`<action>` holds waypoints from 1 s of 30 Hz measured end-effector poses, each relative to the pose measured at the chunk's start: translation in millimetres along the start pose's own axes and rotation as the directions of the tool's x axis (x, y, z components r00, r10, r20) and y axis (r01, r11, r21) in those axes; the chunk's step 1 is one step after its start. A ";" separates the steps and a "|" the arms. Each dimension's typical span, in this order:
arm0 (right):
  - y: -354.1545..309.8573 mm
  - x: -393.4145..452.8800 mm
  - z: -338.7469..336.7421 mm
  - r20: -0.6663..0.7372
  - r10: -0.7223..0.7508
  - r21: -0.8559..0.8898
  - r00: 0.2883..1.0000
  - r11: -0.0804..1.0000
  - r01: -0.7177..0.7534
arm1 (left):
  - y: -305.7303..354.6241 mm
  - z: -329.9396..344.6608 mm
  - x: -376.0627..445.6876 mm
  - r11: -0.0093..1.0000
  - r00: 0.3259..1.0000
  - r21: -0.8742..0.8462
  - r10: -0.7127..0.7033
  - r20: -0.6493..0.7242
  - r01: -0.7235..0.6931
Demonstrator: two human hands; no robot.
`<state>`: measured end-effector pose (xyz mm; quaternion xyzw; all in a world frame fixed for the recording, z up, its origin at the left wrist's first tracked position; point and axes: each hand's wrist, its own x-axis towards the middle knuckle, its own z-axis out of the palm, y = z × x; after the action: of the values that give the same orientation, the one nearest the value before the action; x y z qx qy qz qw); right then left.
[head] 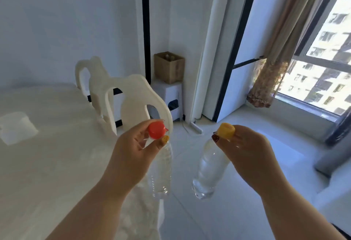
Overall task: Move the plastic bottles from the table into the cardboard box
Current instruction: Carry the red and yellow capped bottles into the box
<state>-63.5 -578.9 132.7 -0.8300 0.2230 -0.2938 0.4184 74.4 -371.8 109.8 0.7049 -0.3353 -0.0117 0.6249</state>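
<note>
My left hand (131, 152) grips a clear plastic bottle with a red cap (160, 171) by its neck, so it hangs down past the table's right edge. My right hand (247, 156) holds a second clear bottle with a yellow cap (210, 169) the same way, over the floor. The cardboard box (169, 67) stands open on a white stool (168, 95) in the far corner, well beyond both hands. Bottle tops show faintly inside it.
A white-covered table (47, 144) fills the left, with a white folded item (17, 127) on it. Two white chairs (131, 103) stand between the table and the stool. A window with a tied curtain (273, 65) is on the right, above pale floor.
</note>
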 end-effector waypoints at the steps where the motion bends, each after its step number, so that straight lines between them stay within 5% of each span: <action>1: 10.0 6.1 -15.1 0.003 -0.001 -0.006 1.000 1.000 0.001 | 3.2 21.0 3.7 1.000 1.000 -0.005 -0.001 0.006 0.001; 13: 104.6 123.6 -149.5 -0.076 0.021 -0.049 0.997 0.999 -0.025 | 30.6 211.5 112.5 0.999 0.995 -0.009 0.044 0.088 -0.044; 30: 175.3 444.5 -122.1 -0.013 -0.057 -0.064 0.998 0.996 0.056 | -52.0 292.5 405.5 1.000 0.996 -0.023 0.020 0.082 -0.019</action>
<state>155.9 -1018.0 180.2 -0.8467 0.2118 -0.3043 0.3816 285.1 -825.1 162.9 0.6936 -0.3674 -0.0384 0.6185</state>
